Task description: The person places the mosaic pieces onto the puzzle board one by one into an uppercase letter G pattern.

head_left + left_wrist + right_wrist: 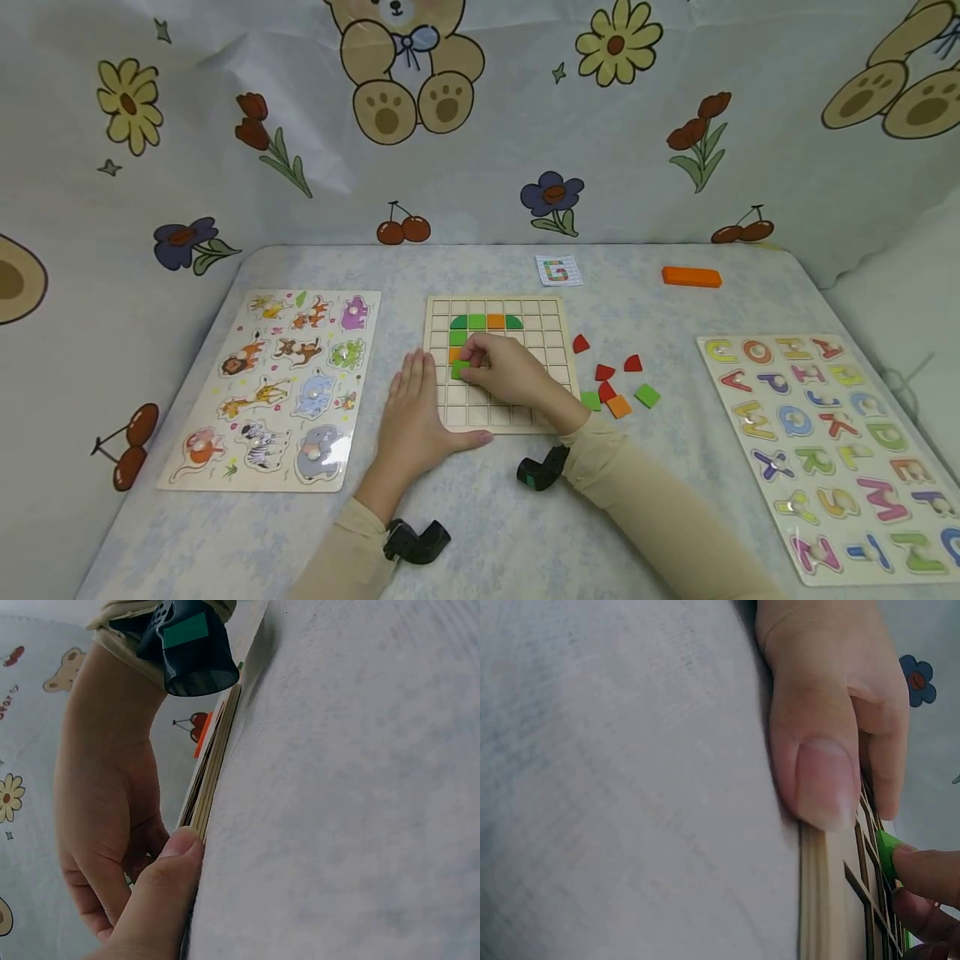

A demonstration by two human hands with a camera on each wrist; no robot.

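Observation:
A wooden grid board [534, 379] lies mid-table. My right hand [510, 364] reaches over it and pinches a green square tile [459, 371] between thumb and fingertips, low over the grid; the right wrist view shows that tile [886, 855] tilted. In the grid's upper part is a row of a green rounded tile [459, 322], a green square, an orange square [496, 322] and another green rounded tile. Below its left end come a green square [458, 337] and a partly covered orange square [455, 354]. My left hand [415, 417] steadies the board, fingers straight along its left edge, thumb against the near edge.
Loose red rounded pieces [581, 343] and green and orange squares [618, 407] lie right of the board. Behind are a pattern card [558, 271] and an orange bar [692, 277]. An animal puzzle [281, 392] lies left, a letter puzzle [840, 450] right.

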